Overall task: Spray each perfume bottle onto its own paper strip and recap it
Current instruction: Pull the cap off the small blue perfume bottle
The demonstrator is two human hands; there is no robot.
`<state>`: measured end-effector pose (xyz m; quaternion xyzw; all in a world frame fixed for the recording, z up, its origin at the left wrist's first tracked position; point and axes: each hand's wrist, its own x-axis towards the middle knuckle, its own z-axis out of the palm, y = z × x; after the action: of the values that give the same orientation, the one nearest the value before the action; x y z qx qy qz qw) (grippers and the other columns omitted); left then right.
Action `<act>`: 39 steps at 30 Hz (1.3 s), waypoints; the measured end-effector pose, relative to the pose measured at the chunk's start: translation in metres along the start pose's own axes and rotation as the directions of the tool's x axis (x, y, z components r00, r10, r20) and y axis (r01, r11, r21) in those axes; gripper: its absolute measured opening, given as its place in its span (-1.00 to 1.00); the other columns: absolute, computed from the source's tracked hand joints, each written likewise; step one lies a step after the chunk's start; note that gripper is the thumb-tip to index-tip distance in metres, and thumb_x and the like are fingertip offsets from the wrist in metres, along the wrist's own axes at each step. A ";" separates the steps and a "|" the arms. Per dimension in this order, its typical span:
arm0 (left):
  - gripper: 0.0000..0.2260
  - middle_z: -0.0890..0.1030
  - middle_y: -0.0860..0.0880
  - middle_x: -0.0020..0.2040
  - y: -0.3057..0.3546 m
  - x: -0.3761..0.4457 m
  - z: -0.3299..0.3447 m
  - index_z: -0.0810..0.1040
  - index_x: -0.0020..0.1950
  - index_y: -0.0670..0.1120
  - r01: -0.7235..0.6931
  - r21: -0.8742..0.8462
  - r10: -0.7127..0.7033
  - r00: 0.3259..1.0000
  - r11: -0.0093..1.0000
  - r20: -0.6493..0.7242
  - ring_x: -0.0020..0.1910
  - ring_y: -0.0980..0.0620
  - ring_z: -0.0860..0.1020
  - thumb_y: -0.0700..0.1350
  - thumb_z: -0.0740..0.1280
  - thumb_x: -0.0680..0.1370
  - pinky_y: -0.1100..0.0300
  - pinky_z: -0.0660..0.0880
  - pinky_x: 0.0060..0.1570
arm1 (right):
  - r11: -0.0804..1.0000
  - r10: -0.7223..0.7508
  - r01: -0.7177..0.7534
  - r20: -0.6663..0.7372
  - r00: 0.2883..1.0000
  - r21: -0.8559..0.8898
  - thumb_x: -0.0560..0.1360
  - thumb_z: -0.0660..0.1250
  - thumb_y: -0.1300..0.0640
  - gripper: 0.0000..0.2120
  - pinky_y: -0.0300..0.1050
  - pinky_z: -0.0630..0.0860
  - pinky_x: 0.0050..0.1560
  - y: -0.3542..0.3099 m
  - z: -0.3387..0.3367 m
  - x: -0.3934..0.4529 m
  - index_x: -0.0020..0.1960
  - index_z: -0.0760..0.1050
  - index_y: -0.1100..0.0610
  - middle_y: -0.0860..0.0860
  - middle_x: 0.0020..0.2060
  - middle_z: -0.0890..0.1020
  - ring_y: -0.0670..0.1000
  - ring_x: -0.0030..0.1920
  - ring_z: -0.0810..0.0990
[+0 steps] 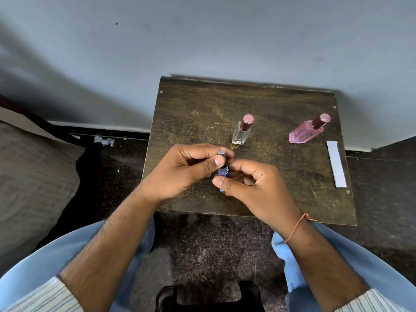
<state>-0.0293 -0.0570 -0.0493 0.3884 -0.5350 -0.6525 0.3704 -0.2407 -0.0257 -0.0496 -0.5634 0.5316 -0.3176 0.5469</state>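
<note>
**Cap and blue bottle meet over the counter**

Both hands work on one small blue bottle (223,173), held in the air just above the near middle of the counter (184,122). The right hand (254,188) has its grip closed round the bottle's body, thumb across the front, so only the shoulder and a sliver of the base show. The left hand (180,170) pinches the grey cap (221,154) between thumb and fingers, directly over the bottle's neck and touching or nearly touching it.

From a single view I cannot tell whether the cap is coming off or going on. Either way, the step in hand is the cap work on this bottle.

Further back stand a clear bottle (242,132) and, well to its right, a pink bottle (307,130), both capped. One paper strip (336,164) lies flat near the counter's right edge, just in front of the pink bottle. No other strip shows on the counter.

If uncapping, the next move calls for a straight pull along the neck, then setting the cap down and bringing a strip up to the nozzle. If recapping, it calls for pressing the cap squarely down until seated, then standing the bottle on the counter.
</note>
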 end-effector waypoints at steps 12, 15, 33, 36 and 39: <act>-0.75 0.82 0.02 0.06 0.002 0.009 0.017 0.72 0.26 -0.18 0.034 -0.105 -0.044 0.994 0.994 -0.098 -0.01 0.16 0.71 -0.18 0.41 0.60 0.41 0.55 -0.09 | 0.999 0.037 -0.036 -0.077 0.996 0.024 0.51 0.61 0.08 -0.79 0.33 0.71 -0.10 0.005 -0.007 0.001 0.13 0.76 0.06 0.00 -0.14 0.80 0.18 -0.15 0.79; -0.78 0.82 -0.04 0.08 0.001 0.013 0.024 0.76 0.22 -0.11 0.057 -0.077 -0.066 0.991 0.995 -0.113 -0.11 -0.11 0.54 -0.11 0.42 0.62 0.35 0.44 -0.31 | 0.999 0.048 -0.048 -0.100 0.994 0.003 0.51 0.61 0.05 -0.77 0.31 0.72 -0.08 0.007 -0.014 0.000 0.15 0.76 0.04 -0.02 -0.12 0.81 0.12 -0.12 0.80; -0.80 0.72 0.06 -0.23 -0.003 0.021 0.040 0.80 0.11 -0.06 0.281 -0.261 -0.294 0.956 0.923 -0.010 -0.52 0.23 0.31 -0.07 0.44 0.56 0.36 0.29 -0.48 | 0.954 0.233 -0.233 0.021 0.972 0.190 0.51 0.59 0.17 -0.86 0.20 0.74 -0.02 0.004 -0.038 -0.009 0.03 0.77 0.20 0.07 -0.24 0.75 0.04 -0.19 0.74; -0.79 0.72 0.02 -0.23 -0.003 0.022 0.040 0.80 0.13 -0.07 0.267 -0.250 -0.281 0.959 0.931 -0.023 -0.52 0.21 0.31 -0.07 0.44 0.57 0.36 0.30 -0.50 | 0.970 0.206 -0.201 -0.025 0.978 0.135 0.50 0.60 0.15 -0.87 0.15 0.75 -0.05 0.004 -0.037 -0.009 0.01 0.77 0.17 0.07 -0.24 0.76 0.12 -0.18 0.76; -0.79 0.77 -0.03 -0.13 -0.004 0.021 0.040 0.80 0.14 -0.07 0.247 -0.247 -0.266 0.963 0.937 -0.048 -0.53 0.20 0.32 -0.07 0.45 0.57 0.36 0.30 -0.51 | 0.988 0.156 -0.153 -0.088 0.984 0.035 0.48 0.64 0.03 -0.83 0.28 0.74 -0.05 0.007 -0.034 -0.008 0.02 0.77 0.07 0.05 -0.23 0.78 0.21 -0.15 0.79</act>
<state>-0.0747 -0.0585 -0.0501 0.4334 -0.3823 -0.7385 0.3474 -0.2761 -0.0262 -0.0477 -0.4979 0.5934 -0.3066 0.5531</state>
